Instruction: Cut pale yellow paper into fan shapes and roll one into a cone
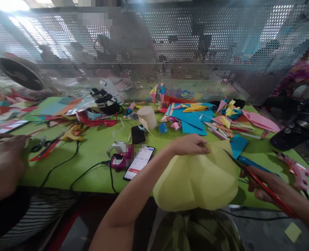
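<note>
A large sheet of pale yellow paper [209, 181], with rounded lobes along its near side, hangs over the table's front edge above my lap. At its top edge my left hand [191, 144] pinches the paper between thumb and fingers. In my right hand [271, 184] are red-handled scissors [265, 190], their dark blades pointing up and left. The tip lies against the right upper part of the paper; whether the blades are parted is hard to make out. Beneath, partly hidden by the right hand, lies a blue tool [256, 164] resembling a cutter knife.
A pink glue gun [297, 169] and dark bottle [298, 130] stand right. A lit phone [138, 164], dark phone [138, 134] and purple power strip [121, 158] lie left. Blue paper [193, 123] and pencils lie behind. Another person's hand [6, 150] rests far left.
</note>
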Available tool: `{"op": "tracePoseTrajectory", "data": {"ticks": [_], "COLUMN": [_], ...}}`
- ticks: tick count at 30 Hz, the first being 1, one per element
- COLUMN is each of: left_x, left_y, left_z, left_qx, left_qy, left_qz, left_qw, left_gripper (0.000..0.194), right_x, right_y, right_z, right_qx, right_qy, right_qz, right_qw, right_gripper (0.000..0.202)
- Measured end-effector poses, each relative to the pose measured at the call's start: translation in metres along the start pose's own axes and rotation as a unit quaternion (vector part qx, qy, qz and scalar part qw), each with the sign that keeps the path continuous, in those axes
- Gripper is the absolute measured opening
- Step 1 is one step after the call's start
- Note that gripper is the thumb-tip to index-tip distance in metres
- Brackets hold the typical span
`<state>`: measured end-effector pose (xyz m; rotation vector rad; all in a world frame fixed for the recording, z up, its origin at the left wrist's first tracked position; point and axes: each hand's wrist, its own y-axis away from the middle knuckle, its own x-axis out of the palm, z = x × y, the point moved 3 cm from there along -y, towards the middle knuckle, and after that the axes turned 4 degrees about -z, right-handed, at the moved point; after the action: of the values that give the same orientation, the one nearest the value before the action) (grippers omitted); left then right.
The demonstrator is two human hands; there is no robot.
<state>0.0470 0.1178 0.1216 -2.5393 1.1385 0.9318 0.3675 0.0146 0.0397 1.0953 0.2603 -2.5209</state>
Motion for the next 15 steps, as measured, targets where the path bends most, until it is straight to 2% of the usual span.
{"op": "tracePoseTrajectory", "data": {"ticks": [4,7,12,15], "left_x": [0.003,0.003,0.002,0.001], "left_y": [-0.003,-0.004,-0.003,-0.004], "left_z": [-0.002,-0.004,-0.007,-0.008], "left_qx": [0.004,0.002,0.006,0.005], "left_qy": [-0.010,-0.016,-0.023,-0.022], "left_qz": [0.020,0.024,0.027,0.024], "left_qw": [1.000,1.000,0.999,0.999], "left_gripper": [0.029,0.029,0.027,0.028], "right_x": [0.002,0.000,-0.002,-0.001], "right_y": [0.000,-0.001,-0.002,-0.003], "right_z": [-0.005,-0.001,0.010,0.008], "right_qx": [0.020,0.031,0.043,0.055], "right_qy": [-0.012,-0.008,-0.005,-0.010], "right_qz": [0.045,0.038,-0.008,-0.004], "right_qw": [0.999,0.999,0.999,0.998], "right_gripper": [0.069,0.071,0.071,0.074]}}
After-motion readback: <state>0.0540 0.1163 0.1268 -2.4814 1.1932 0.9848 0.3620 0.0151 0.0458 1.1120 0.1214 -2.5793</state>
